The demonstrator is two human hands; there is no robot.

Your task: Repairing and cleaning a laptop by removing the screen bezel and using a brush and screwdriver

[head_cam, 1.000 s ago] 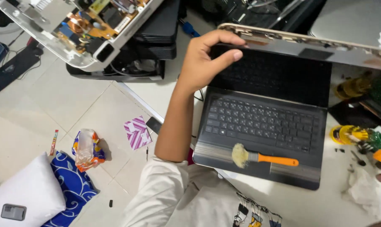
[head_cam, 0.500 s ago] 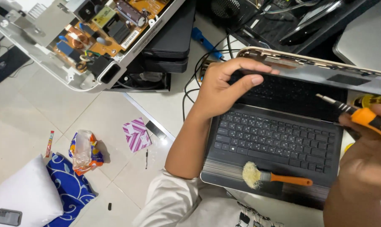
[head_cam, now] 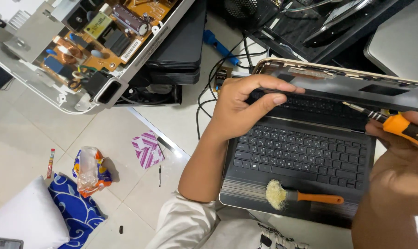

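The left hand (head_cam: 239,108) holds the top edge of the laptop (head_cam: 306,152), with its fingers (head_cam: 276,87) curled over the lid (head_cam: 352,85) and the thumb pressed against the screen side, so the lid is pinched and held half open. The right hand (head_cam: 396,170) grips an orange screwdriver (head_cam: 393,123), fingers wrapped tight around the handle, and the thin metal tip points at the inside of the lid, close to its edge. The laptop lies open in front of the person, and a small brush (head_cam: 301,197) with an orange handle rests on its palm rest, just below the keys. This looks like the step of working on the lid (maybe a screw or the frame there, too small to tell). The next move would need the tip set carefully in place while the left hand keeps the lid steady. An open white machine (head_cam: 70,50) with orange circuit boards sits up at the left, and a crumpled wrapper (head_cam: 90,168) lies on the floor (head_cam: 24,133).
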